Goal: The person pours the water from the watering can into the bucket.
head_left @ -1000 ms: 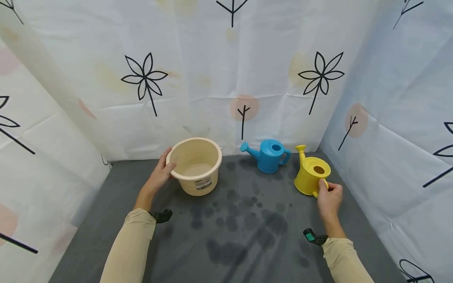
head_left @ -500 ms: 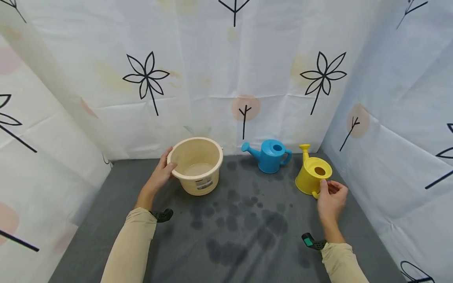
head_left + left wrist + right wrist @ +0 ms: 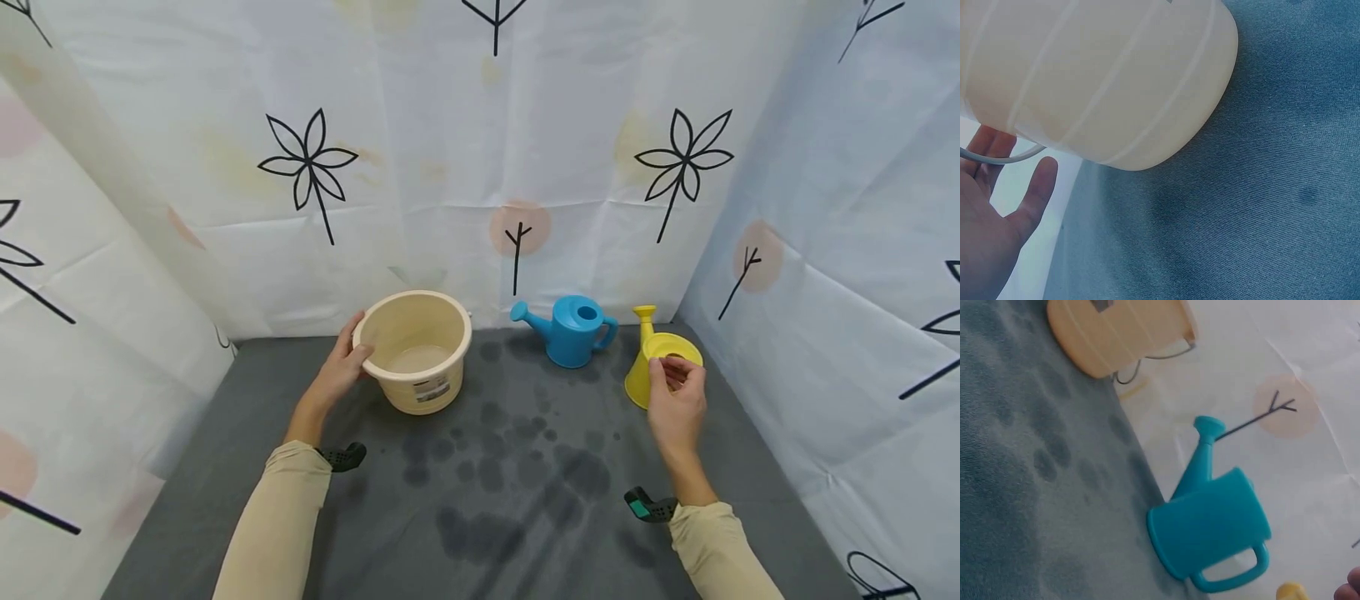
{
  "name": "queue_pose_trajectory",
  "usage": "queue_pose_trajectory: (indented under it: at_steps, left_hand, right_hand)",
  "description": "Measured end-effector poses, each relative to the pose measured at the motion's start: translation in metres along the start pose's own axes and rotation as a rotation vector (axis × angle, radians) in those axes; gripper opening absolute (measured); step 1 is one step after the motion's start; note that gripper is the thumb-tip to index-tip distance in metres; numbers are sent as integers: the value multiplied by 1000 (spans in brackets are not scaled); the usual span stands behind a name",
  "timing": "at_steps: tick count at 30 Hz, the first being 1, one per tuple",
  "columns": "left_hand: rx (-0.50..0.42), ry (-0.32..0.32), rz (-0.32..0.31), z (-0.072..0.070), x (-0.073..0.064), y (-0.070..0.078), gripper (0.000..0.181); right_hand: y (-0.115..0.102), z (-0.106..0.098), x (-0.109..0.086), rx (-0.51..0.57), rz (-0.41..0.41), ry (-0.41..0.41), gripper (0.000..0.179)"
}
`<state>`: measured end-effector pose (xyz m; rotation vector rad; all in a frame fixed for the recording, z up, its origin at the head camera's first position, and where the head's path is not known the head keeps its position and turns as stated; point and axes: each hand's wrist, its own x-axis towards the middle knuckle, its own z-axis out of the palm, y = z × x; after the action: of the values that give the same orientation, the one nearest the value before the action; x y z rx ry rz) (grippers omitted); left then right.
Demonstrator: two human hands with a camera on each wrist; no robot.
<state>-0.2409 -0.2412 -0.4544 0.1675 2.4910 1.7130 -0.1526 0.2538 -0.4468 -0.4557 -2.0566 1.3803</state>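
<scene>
A cream plastic bucket stands upright at the back left of the table. My left hand grips its left rim, thumb over the edge. In the left wrist view, fingers show beside the bucket's wall and a thin wire handle. At the right stands a yellow watering can, partly hidden by my right hand. That hand is in front of the can with loosely bent fingers and nothing held in them. Between bucket and yellow can is a blue watering can.
Dark wet spots mark the grey table cloth. White patterned sheets form a back wall and side walls. The blue can stands close to the back sheet, spout toward the bucket.
My right hand has let go of the yellow can's handle and moved up and left, in front of the can. The left hand and the bucket have stayed in place.
</scene>
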Motion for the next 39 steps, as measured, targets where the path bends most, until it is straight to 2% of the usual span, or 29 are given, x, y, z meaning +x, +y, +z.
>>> queue_pose_trajectory:
  at_steps: [11,15,20,24,31,39]
  left_hand:
    - [-24,0,1,1,-1,3,71]
    - [-31,-1,1,1,0,3,71]
    - [-47,-9,5,0,0,3,72]
    - [-63,-16,9,0,1,2,72]
    - [-48,3,-9,2,-1,0,71]
    - [-67,-2,-14,1,0,2,72]
  right_hand:
    - [1,37,6,-6,-60,-153,48]
    - [4,51,8,-29,-53,-238,53]
    - [2,66,18,-64,-28,-303,67]
    - [0,78,31,-106,-14,-335,77]
    - [1,91,49,-166,3,-388,81]
    - [8,100,56,-199,-7,-409,82]
